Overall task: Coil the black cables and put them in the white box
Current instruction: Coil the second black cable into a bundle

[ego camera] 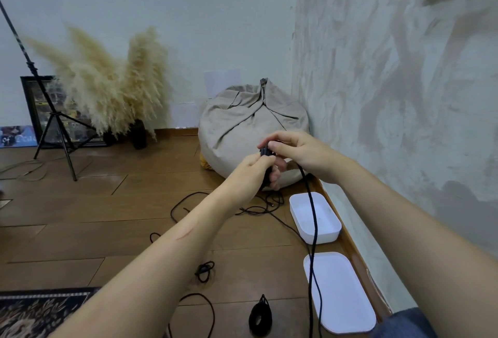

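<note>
My left hand (257, 169) grips a bundle of coiled black cable (266, 153) held up in front of me. Over the top of that bundle my right hand (299, 151) pinches the cable loops. The loose end of this cable (312, 230) hangs down from my right hand across the open white box (332, 225) and its white lid (345, 300). Nothing lies in the box. More loose black cables (258, 209) are spread on the wooden floor, and a small coiled one (205, 271) lies nearer to me.
A beige bean bag (242, 127) sits in the corner behind my hands. A black oval object (260, 317) lies on the floor near the lid. Pampas grass (107, 81) and a tripod stand (51, 119) are at the left, a patterned rug (32, 310) bottom left.
</note>
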### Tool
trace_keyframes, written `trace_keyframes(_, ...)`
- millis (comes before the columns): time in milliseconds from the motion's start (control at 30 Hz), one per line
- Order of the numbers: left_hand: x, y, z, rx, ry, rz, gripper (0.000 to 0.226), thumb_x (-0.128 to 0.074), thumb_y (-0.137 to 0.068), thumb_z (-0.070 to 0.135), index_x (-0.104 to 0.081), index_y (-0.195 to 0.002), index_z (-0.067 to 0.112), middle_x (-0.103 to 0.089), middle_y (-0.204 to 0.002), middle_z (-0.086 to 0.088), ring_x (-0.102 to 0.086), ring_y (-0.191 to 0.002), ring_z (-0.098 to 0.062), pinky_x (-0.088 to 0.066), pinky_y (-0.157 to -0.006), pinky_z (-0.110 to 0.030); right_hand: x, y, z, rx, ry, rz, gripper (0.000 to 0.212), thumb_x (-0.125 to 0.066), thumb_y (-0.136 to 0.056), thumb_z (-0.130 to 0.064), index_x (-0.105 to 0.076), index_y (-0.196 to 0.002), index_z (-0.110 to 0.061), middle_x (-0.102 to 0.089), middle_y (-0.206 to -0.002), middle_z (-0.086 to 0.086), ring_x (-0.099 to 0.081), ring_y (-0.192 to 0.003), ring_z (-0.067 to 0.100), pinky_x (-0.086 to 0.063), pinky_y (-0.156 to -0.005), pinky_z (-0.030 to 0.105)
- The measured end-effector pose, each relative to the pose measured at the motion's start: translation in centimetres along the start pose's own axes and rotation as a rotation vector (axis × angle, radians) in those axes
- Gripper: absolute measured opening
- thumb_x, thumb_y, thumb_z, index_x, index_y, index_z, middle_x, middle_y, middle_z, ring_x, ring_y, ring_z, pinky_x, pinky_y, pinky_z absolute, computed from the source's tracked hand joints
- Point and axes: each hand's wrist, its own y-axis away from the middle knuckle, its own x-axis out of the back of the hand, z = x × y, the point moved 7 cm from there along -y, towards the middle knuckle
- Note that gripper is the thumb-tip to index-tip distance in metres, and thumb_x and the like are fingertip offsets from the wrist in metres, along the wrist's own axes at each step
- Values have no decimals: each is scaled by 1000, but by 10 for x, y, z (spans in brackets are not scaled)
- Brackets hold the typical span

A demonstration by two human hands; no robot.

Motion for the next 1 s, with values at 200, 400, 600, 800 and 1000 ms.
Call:
trace_keyframes(200,6,-1,-3,-8,127,-41,33,-36,-111,22,-61,-109,1,-50,-68,2,-52,-65,-13,-52,-68,-26,-5,1,-1,-22,-136,-19,26,-48,-107,-19,-62,-119,0,-52,-86,17,-64,-81,25,-57,-76,28)
trace_keyframes(400,7,-3,-11,-34,-79,12,22,-42,-109,18,-61,-104,9,-53,-70,7,-54,-71,-11,-49,-79,-30,-4,1,8,-65,-184,-8,23,-50,-106,-17,-62,-120,-5,-68,-100,14,-69,-82,23,-60,-75,31)
trace_keyframes(600,8,-4,-3,-62,-58,-27,19,-41,-108,15,-59,-101,11,-57,-76,4,-57,-78,-13,-51,-82,-28,-12,0,7,-71,-278,-55,28,-45,-108,-21,-63,-127,-11,-55,-98,35,-63,-71,16,-58,-73,32)
trace_keyframes(800,15,-3,-2,-104,-149,43,29,-43,-108,16,-64,-88,12,-66,-79,3,-66,-84,-16,-56,-86,-28,-16,-2,5,-74,-209,17,29,-42,-108,-18,-63,-123,-5,-53,-72,12,-56,-63,11,-58,-71,30)
trace_keyframes(1000,19,-5,2,-153,-174,124,25,-42,-108,9,-65,-100,3,-69,-82,-2,-65,-77,-9,-56,-79,-22,-15,-5,-3,-39,-171,60,28,-42,-108,-18,-63,-121,-5,-52,-59,1,-50,-65,18,-54,-69,27)
